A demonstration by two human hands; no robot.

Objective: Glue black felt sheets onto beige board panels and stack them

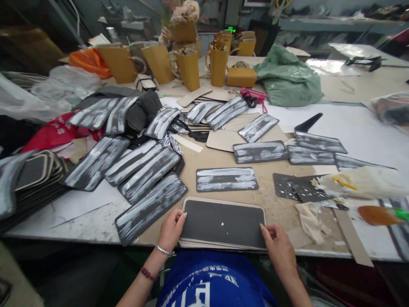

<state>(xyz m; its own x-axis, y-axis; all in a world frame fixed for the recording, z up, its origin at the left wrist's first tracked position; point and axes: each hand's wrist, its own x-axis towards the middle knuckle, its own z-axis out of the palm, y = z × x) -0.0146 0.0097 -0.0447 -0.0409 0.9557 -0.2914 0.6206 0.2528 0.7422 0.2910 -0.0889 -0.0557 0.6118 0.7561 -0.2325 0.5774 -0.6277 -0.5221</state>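
A dark grey rounded panel (220, 226) with a pale edge lies at the table's front, on top of another pale-edged panel. My left hand (172, 226) pinches its left edge between thumb and fingers. At the opposite end, my right hand (277, 238) grips the right edge the same way. Two small white specks sit on the dark face. Just beyond it lies a dark panel (226, 179) streaked with white paste. More streaked panels, such as the one at front left (151, 209), are spread around to both sides.
At right are a plastic-wrapped bundle (364, 181), a brush with brown bristles (375, 215) and crumpled scraps (311, 219). A stack of dark panels (35, 187) stands far left. Mustard-coloured bags (187, 68) and a green plastic bag (287, 76) line the back, where another person (183, 10) is.
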